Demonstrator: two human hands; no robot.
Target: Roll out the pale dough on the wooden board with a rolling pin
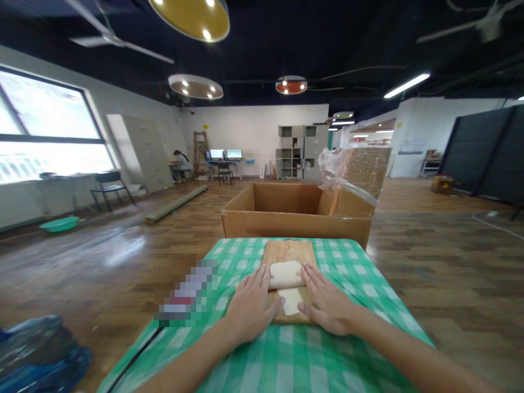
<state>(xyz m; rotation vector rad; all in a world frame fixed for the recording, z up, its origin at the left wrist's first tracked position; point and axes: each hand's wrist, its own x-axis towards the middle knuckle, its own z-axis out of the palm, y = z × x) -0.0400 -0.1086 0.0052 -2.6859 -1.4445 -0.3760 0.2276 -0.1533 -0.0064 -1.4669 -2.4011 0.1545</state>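
A thick cylinder of pale dough (pixel 285 274) lies crosswise on a wooden cutting board (pixel 289 250). From its near side a flat flap of dough (pixel 290 302) stretches toward me. My left hand (pixel 252 305) rests at the left end of the roll, fingers stretched out over it and thumb apart near the flap. At the right end, my right hand (pixel 329 302) lies the same way, its fingers extended on the dough and its thumb beside the flap. Whether anything is inside the roll cannot be seen.
A green checked cloth (pixel 339 355) covers the table. On its left lies a blurred-out device (pixel 190 292) with a black cable (pixel 139 352). A large open cardboard box (pixel 295 225) stands just beyond the table. A blue plastic bag (pixel 45 352) is on the floor at lower left. A person (pixel 182 162) sits far back.
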